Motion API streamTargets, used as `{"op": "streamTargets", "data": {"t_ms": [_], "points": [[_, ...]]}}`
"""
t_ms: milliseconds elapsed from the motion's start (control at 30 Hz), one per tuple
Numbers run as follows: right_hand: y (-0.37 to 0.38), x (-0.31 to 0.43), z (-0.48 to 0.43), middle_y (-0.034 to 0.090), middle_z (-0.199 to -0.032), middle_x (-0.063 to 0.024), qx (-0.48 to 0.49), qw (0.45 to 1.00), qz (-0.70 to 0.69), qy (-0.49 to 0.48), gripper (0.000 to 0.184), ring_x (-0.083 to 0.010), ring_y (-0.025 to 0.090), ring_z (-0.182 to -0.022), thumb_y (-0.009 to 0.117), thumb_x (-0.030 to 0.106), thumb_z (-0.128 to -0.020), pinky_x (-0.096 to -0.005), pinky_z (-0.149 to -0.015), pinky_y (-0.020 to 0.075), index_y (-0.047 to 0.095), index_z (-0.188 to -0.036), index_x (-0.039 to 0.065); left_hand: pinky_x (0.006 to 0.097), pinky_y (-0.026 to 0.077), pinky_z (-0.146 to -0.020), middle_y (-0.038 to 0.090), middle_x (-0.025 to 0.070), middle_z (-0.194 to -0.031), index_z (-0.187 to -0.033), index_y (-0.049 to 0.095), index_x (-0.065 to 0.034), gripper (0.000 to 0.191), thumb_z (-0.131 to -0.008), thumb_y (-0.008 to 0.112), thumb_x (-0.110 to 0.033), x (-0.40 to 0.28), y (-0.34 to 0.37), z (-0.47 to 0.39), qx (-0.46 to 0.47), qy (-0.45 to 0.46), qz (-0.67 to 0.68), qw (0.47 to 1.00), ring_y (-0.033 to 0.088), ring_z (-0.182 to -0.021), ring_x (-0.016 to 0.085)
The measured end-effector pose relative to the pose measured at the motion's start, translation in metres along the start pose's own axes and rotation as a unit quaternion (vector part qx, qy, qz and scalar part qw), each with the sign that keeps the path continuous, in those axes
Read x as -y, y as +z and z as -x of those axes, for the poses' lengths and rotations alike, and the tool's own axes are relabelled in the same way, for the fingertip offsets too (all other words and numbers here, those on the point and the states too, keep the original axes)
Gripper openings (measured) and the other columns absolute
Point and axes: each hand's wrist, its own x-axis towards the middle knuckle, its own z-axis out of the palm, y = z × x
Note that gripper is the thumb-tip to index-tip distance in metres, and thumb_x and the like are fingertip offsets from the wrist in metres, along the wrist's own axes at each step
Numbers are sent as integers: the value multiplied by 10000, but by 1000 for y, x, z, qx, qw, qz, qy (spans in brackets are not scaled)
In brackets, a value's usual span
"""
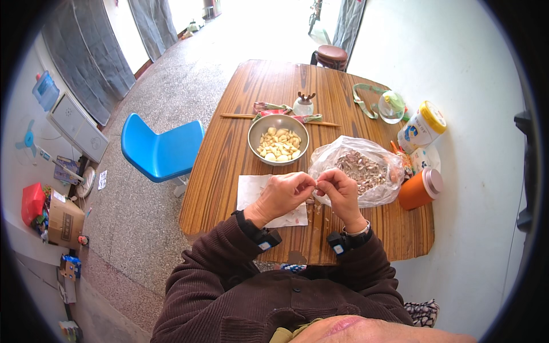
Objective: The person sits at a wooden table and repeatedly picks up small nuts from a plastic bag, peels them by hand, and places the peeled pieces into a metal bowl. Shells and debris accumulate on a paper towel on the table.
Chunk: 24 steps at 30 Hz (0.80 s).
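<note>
My left hand [285,193] and my right hand [341,195] meet fingertip to fingertip over the near side of the table. Between them is something very small, probably a garlic clove or bit of skin, mostly hidden by the fingers. Just beyond my right hand lies an open clear plastic bag [388,160] with garlic cloves and papery skins [364,169]. A metal bowl [253,145] of peeled garlic cloves [279,143] stands farther off, left of the bag. White paper [248,186] lies partly under my left hand, and skin scraps are scattered on the wood near it.
Chopsticks [233,115] and a patterned strap lie behind the bowl on the wooden table [214,171], beside an antler-topped jar [303,106]. Along the right stand a strapped clear bottle [391,107], a yellow-lidded can [422,126] and an orange container [416,191]. A blue chair [161,148] is at left.
</note>
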Motion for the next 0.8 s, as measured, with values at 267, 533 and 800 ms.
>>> {"op": "streamTargets", "data": {"t_ms": [267,533,800], "points": [[2,2,1,676,-761,-32,-10,999,47,-7,33,-72,633,-678,659,12,-918,-206,-631,512,630,-909,-1,335,549,-588,659,113,-739,-873,628,-49,114,-825,713,-107,-4,7,1,-45,28,-7,999,687,-654,252],[4,-1,0,680,-752,-40,6,999,-30,11,34,-80,638,-676,663,16,-910,-219,-617,513,639,-901,-6,299,547,-610,668,99,-752,-892,644,-28,106,-826,708,-81,-11,7,1,-47,-15,33,998,687,-655,185],[11,5,3,697,-795,-60,-52,987,127,-87,91,-116,681,-706,712,26,-870,-251,-649,532,660,-944,14,231,522,-574,638,23,-720,-897,625,11,98,-879,653,-82,-5,8,1,-14,-174,214,961,635,-662,60]]}}
